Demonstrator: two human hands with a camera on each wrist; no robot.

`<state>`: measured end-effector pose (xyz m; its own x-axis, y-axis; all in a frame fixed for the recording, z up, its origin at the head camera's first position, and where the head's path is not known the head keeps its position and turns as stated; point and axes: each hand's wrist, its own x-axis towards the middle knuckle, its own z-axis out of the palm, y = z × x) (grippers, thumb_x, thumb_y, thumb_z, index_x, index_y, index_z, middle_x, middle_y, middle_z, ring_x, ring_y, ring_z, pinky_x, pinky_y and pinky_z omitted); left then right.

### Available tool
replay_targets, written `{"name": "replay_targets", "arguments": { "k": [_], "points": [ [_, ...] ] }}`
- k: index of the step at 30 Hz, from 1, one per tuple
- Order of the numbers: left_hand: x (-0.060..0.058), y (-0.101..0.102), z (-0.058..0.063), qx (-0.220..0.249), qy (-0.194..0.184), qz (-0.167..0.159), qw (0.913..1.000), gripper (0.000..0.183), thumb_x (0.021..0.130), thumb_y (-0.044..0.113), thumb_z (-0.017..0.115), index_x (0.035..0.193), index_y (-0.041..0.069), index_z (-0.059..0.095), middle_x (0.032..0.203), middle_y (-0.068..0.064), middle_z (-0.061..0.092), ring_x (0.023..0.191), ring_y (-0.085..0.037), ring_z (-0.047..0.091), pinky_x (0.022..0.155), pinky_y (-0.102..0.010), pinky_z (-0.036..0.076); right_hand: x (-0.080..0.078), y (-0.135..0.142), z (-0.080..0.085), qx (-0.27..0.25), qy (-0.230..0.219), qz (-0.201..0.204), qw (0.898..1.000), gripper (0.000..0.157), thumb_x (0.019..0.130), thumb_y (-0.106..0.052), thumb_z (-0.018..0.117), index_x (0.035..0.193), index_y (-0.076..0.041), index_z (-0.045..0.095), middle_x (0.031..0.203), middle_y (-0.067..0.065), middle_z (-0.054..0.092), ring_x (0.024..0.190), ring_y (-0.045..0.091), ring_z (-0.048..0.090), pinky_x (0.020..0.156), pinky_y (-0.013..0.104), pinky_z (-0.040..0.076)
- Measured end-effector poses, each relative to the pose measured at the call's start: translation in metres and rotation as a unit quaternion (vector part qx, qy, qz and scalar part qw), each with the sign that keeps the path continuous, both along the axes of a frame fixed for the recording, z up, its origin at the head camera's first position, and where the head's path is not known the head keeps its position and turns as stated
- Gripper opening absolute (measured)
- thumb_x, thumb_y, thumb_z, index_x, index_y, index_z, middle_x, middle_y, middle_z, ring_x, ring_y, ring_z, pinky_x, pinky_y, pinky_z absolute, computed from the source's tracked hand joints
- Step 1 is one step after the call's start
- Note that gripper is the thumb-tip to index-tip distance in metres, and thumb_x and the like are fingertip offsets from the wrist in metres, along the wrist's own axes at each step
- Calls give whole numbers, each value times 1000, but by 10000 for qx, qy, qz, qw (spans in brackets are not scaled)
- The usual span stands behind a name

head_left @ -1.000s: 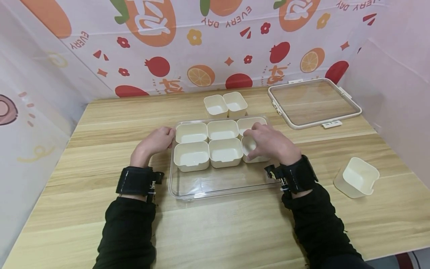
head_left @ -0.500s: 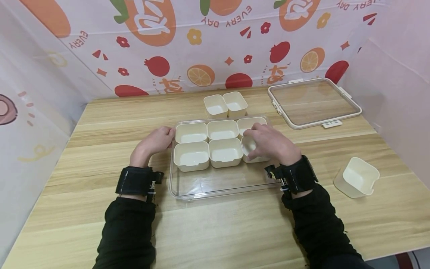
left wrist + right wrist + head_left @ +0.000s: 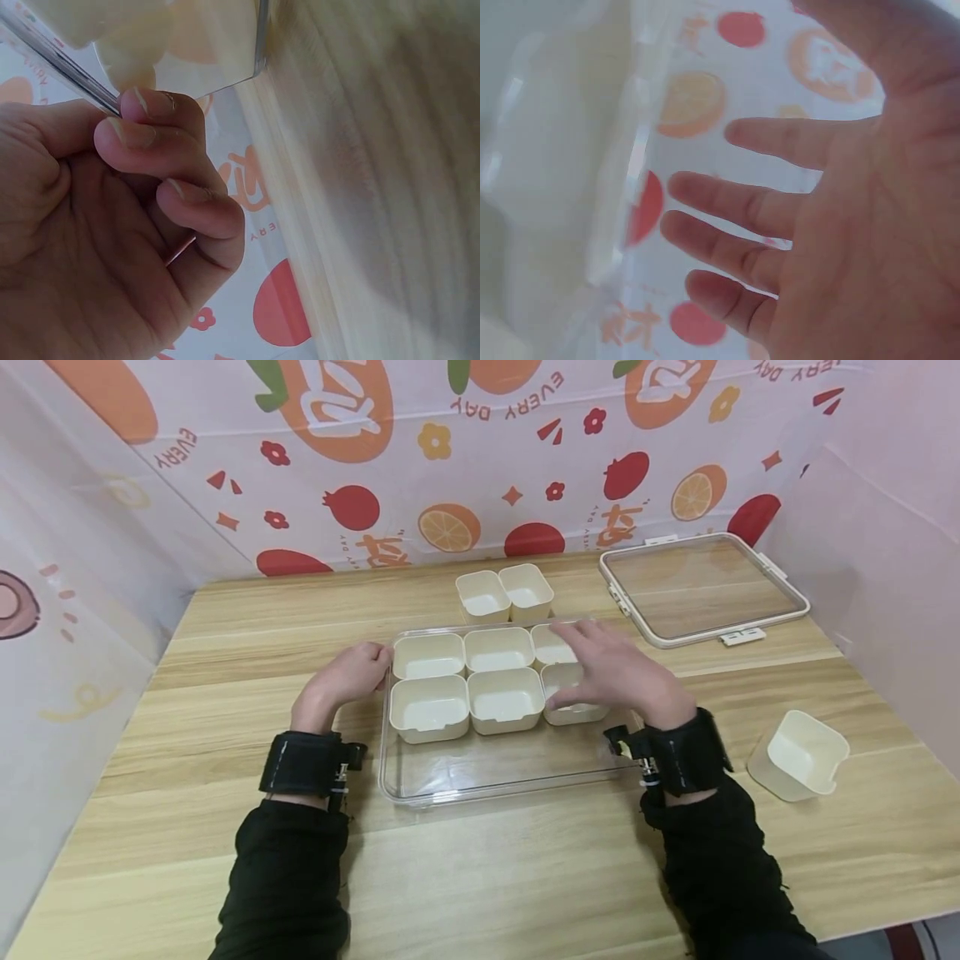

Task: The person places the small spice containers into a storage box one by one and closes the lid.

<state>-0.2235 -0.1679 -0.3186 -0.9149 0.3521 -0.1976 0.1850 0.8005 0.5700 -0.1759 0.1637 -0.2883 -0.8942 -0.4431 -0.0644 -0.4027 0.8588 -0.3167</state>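
Note:
A clear plastic box (image 3: 495, 768) lies on the wooden table, with two rows of cream bins in its back part. My left hand (image 3: 347, 679) holds the box's left rim; in the left wrist view its curled fingers pinch the clear edge (image 3: 71, 71). Over the right end of the rows hovers my right hand (image 3: 618, 668), fingers spread and holding nothing. It partly hides the front right bin (image 3: 558, 678) and the back right bin (image 3: 551, 647). The front middle bin (image 3: 506, 702) and front left bin (image 3: 429, 710) show fully. In the right wrist view, the palm (image 3: 855, 240) and straight fingers stand apart from the box.
Behind the box, two small cream bins (image 3: 504, 597) stand side by side. A clear lid (image 3: 705, 585) with a pale clipped frame lies at the back right. One deeper notched bin (image 3: 798, 756) sits at the right. A printed cloth hangs behind the table (image 3: 225, 693).
My right hand has let go of the front right bin, spread its fingers and shifted slightly right. The left hand stays on the box's rim.

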Motion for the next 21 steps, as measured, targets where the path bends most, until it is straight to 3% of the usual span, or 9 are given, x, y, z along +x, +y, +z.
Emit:
{"name": "replay_targets", "arguments": {
  "k": [4,13,21],
  "points": [
    [0,0,-1,45,-17,-15,10000,42,98,21,21,68,4,44,57,-3,42,49,-17,35,52,-32,32,7,17,8,-143,242,-145,9995,91,68,-48,74,138,-11,29,136,18,33,122,34,25,100,55,23],
    [-1,-1,-2,-5,61,-27,10000,43,98,21,21,67,3,45,57,-4,43,50,-17,36,53,-32,33,20,63,21,307,499,-409,9974,80,71,-42,73,132,-3,38,129,23,36,117,38,29,96,59,24],
    [-1,-1,-3,19,-50,-4,10000,44,99,23,21,67,4,46,56,-3,42,48,-16,35,52,-32,33,29,89,12,977,533,-258,9935,78,69,-45,73,127,-2,44,124,26,40,114,42,30,89,63,29]
  ]
}}
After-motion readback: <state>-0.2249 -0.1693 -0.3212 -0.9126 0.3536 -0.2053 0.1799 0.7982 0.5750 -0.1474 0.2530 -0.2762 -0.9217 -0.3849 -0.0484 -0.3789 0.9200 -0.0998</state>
